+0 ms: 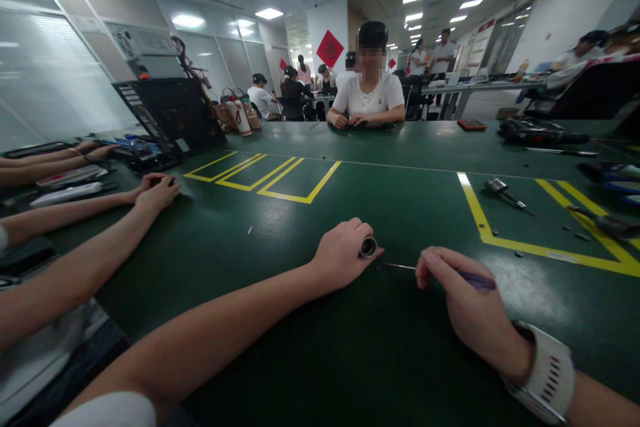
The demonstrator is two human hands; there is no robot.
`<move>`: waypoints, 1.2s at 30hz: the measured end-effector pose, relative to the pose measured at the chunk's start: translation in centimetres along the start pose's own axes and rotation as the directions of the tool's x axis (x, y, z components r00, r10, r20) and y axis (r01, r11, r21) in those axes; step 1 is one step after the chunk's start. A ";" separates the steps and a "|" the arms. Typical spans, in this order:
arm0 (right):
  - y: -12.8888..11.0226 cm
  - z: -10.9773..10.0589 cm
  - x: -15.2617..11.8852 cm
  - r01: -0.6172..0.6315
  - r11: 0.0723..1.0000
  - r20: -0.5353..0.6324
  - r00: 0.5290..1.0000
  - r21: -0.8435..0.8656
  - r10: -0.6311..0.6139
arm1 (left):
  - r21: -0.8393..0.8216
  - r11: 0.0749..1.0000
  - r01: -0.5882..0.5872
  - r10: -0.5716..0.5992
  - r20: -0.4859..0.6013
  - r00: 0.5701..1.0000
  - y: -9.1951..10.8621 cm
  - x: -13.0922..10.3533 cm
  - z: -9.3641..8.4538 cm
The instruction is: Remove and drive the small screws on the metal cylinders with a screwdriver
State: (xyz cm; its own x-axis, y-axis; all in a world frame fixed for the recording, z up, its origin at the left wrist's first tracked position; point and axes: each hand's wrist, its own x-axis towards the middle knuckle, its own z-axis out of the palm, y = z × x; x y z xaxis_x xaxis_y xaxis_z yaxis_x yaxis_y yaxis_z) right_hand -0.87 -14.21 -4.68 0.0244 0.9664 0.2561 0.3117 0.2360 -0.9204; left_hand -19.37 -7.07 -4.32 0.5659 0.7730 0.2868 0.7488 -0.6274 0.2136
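My left hand point(343, 255) rests on the green table point(380, 200) and is closed around a small metal cylinder point(369, 247), whose open end faces right. My right hand point(467, 307) grips a thin screwdriver with a purple handle point(475, 279); its fine shaft point(400, 267) points left toward the cylinder. A tiny dark screw point(377, 269) lies on the table just below the cylinder. A white watch strap is on my right wrist.
A co-worker's arms point(90, 240) reach in from the left. An open black computer case point(170, 117) stands at the back left. Another screwdriver point(505, 192) and loose screws lie inside the yellow-taped area on the right. A person point(371, 97) sits across the table.
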 end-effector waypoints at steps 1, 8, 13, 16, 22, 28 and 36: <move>0.0 0.0 0.0 -0.010 1.000 0.001 1.000 0.008 0.010 | -0.019 0.999 0.029 -0.030 -0.017 0.999 -0.2 0.0 0.0; -0.2 0.1 0.2 -0.081 0.996 0.054 0.995 -0.047 0.084 | -0.375 0.907 0.189 -0.272 -0.182 0.945 -1.1 0.9 -0.8; -0.1 0.2 0.3 -0.104 0.992 0.082 0.991 -0.069 0.110 | -0.802 0.439 0.406 -0.569 0.102 0.816 -1.0 1.6 -1.7; -0.3 0.2 0.4 -0.092 0.991 0.099 0.990 -0.096 0.102 | -0.890 0.151 0.431 -0.567 0.279 0.775 -0.3 1.4 -2.7; -1.5 -0.2 0.6 -0.016 0.981 0.101 0.994 -0.194 0.036 | -0.921 -0.085 0.380 -0.568 0.358 0.741 1.4 -0.4 -4.3; -1.4 0.1 -0.1 0.013 0.984 0.064 0.998 -0.178 -0.001 | -0.926 0.106 0.363 -0.503 0.265 0.823 1.8 -2.1 -3.7; -2.3 0.1 -1.6 0.426 0.904 0.113 0.900 -0.025 -0.421 | -0.945 0.070 0.320 -0.453 0.256 0.854 2.4 -3.2 -3.1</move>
State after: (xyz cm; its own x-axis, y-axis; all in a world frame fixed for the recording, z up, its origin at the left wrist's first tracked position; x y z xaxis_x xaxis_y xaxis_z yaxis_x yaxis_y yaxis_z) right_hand -1.75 -16.33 -3.00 -0.2161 0.7819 0.5848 0.3164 0.6227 -0.7156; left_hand -20.45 -11.35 -1.81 0.2321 0.9684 -0.0907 -0.0922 0.1148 0.9891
